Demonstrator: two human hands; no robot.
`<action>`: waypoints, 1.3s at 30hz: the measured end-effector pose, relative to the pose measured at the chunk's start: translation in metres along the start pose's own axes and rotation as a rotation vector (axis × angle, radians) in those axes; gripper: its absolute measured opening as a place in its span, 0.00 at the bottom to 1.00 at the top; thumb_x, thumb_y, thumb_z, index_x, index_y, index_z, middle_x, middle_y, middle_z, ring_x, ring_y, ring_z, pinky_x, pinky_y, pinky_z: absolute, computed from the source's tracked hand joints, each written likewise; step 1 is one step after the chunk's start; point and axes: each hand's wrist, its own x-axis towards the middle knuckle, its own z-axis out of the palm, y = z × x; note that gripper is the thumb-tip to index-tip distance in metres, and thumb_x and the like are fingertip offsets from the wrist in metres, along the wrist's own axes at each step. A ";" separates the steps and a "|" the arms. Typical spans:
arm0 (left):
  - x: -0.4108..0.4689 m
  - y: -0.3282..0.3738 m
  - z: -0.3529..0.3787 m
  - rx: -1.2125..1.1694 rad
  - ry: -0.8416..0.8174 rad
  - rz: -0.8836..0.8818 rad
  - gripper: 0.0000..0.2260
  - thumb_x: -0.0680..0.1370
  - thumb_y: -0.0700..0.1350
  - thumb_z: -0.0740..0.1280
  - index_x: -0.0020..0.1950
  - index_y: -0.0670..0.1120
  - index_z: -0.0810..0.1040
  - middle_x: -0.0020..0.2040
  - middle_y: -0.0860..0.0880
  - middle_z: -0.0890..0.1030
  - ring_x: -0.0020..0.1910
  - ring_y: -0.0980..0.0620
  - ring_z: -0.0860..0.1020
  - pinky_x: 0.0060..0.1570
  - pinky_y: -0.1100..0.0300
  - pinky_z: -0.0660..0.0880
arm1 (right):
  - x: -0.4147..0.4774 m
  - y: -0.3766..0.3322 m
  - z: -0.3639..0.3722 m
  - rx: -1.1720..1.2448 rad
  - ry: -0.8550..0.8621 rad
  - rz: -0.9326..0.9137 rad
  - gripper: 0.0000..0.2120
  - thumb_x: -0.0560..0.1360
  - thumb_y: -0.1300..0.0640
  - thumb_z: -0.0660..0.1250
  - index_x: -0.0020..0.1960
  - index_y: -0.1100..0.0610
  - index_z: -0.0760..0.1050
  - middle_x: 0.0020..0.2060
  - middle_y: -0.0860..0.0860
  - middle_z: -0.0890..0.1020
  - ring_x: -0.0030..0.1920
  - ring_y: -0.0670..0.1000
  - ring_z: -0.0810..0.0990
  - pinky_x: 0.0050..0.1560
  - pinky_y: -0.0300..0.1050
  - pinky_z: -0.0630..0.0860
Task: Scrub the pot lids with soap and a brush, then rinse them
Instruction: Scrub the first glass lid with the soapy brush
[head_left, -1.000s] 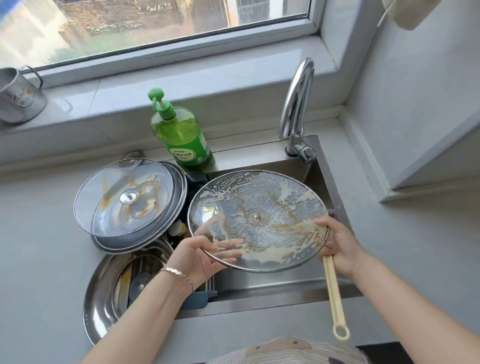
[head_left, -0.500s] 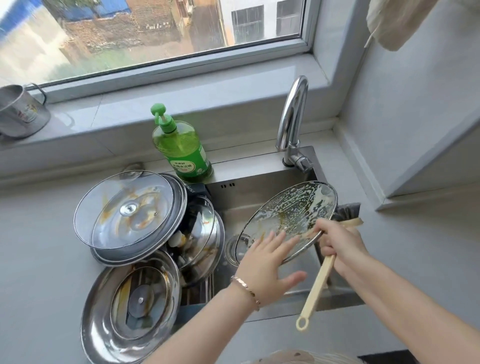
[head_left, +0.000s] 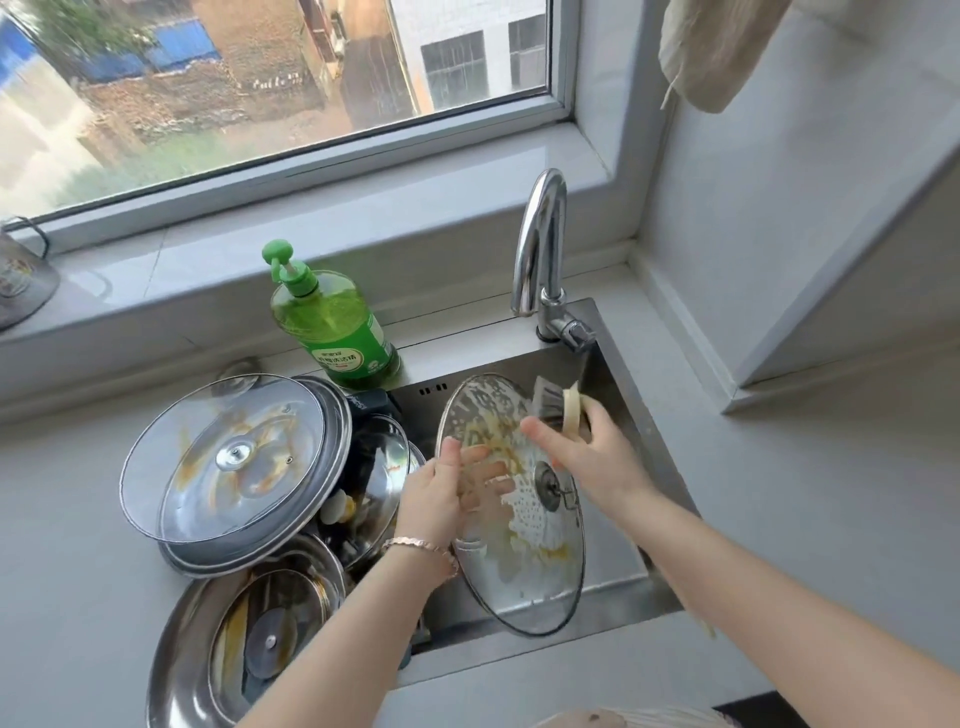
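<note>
A soapy glass lid (head_left: 524, 540) stands almost on edge over the sink, its steel knob facing me. My left hand (head_left: 434, 501) holds its left rim, thumb in front and fingers showing through the glass behind. My right hand (head_left: 589, 460) grips a cream-handled brush (head_left: 553, 408), whose dark bristles touch the lid's upper right edge. A dirty glass lid (head_left: 228, 457) lies on a stack at the left. Below that stack sits a steel lid (head_left: 249, 634). More lids (head_left: 382, 483) lean between the stack and the sink.
A green soap bottle (head_left: 337, 332) stands behind the sink (head_left: 644, 441), left of the chrome faucet (head_left: 540, 260). A metal cup (head_left: 21, 280) sits on the window sill at far left. A cloth (head_left: 717, 57) hangs at top right. Grey counter surrounds the sink.
The soapy lid has swung from lying flat to standing on edge. My left hand moved onto its left rim. My right hand lifted the brush to the lid's top edge.
</note>
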 end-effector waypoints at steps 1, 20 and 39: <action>-0.001 0.001 -0.005 -0.022 0.016 -0.020 0.19 0.80 0.54 0.55 0.51 0.42 0.79 0.37 0.45 0.84 0.35 0.49 0.81 0.37 0.57 0.74 | 0.001 0.007 0.000 -0.173 -0.002 -0.006 0.40 0.67 0.29 0.60 0.74 0.44 0.56 0.65 0.46 0.73 0.62 0.50 0.74 0.60 0.48 0.70; -0.025 0.030 -0.034 0.040 -0.079 0.091 0.21 0.73 0.54 0.58 0.50 0.38 0.79 0.41 0.38 0.84 0.39 0.43 0.84 0.34 0.55 0.81 | 0.002 -0.027 0.025 -0.217 -0.127 -0.388 0.25 0.75 0.44 0.65 0.70 0.40 0.64 0.19 0.41 0.65 0.28 0.43 0.63 0.37 0.43 0.65; -0.030 0.036 -0.036 0.049 -0.070 0.074 0.20 0.73 0.54 0.59 0.48 0.38 0.80 0.39 0.37 0.83 0.37 0.44 0.84 0.34 0.53 0.81 | 0.027 -0.030 0.021 -0.072 -0.036 -0.306 0.25 0.74 0.46 0.66 0.70 0.45 0.67 0.30 0.42 0.74 0.32 0.44 0.71 0.38 0.38 0.67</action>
